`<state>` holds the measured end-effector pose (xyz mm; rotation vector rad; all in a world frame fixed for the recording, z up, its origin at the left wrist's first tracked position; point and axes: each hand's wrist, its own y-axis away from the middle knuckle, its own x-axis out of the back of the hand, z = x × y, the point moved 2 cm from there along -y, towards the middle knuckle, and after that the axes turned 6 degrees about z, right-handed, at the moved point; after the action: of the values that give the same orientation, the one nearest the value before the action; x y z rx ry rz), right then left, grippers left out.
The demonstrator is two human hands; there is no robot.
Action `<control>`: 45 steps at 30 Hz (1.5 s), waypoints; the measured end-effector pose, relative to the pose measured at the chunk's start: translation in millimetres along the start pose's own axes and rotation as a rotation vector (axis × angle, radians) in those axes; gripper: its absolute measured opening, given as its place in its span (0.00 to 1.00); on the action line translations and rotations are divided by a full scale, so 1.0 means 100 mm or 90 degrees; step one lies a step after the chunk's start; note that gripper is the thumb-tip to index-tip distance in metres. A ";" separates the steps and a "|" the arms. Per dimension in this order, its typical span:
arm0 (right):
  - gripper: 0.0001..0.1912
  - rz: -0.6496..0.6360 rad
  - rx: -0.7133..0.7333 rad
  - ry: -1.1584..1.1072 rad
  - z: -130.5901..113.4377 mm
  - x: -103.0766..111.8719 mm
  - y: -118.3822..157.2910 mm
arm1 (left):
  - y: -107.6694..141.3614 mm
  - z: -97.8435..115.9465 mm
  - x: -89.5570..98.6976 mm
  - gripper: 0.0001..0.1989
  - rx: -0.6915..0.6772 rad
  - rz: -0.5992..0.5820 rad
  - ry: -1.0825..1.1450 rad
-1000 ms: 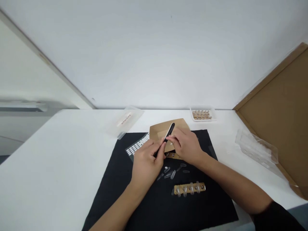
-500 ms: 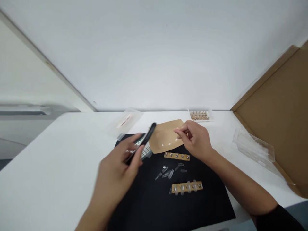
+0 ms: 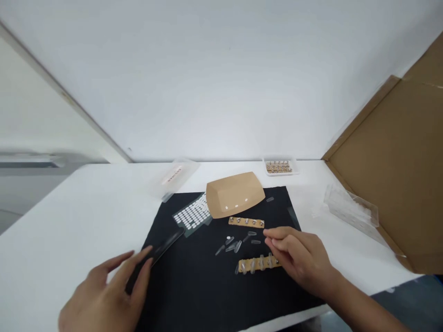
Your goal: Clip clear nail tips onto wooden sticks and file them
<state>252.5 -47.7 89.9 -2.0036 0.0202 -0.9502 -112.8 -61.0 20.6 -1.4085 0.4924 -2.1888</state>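
My left hand point(image 3: 107, 295) holds a slim black tool point(image 3: 162, 251), its far end pointing at the sheet of white oval stickers point(image 3: 192, 214). What kind of tool it is, I cannot make out. My right hand point(image 3: 301, 258) has its thumb and fingers drawn close together above the right end of a tan strip point(image 3: 245, 266) with clear false nails mounted across it. Anything between those fingertips is too small to see. Loose clear false nails point(image 3: 238, 246) and a white dot point(image 3: 228, 238) lie left of this hand. Behind them is another tan strip point(image 3: 246, 222) with metal studs.
A brown paper tray point(image 3: 235, 184) with three white dots stands at the black mat's point(image 3: 187, 286) back edge. Farther back are a clear box point(image 3: 281, 167) of studded strips and a clear lid point(image 3: 176, 177). On the right, a clear case point(image 3: 351, 207) lies by a cardboard box point(image 3: 391, 175).
My right hand has come from the paper tray toward me, to the strip with nails. My left hand has moved down and left with the black tool, uncovering the sticker sheet.
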 end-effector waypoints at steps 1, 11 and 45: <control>0.07 -0.001 -0.016 -0.010 -0.03 -0.01 0.07 | 0.01 0.10 0.04 0.18 -0.013 0.031 -0.027; 0.08 0.043 -0.040 0.014 -0.47 -0.06 0.71 | 0.75 1.51 -0.25 0.16 0.183 -0.443 0.629; 0.15 -0.016 -0.361 -0.254 -0.14 -0.01 0.96 | 0.67 1.77 -0.48 0.16 0.181 -0.487 0.542</control>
<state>274.5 -114.6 23.7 -2.6952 0.0478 -0.5785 79.5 -94.0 20.2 -0.4651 -0.1520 -3.2846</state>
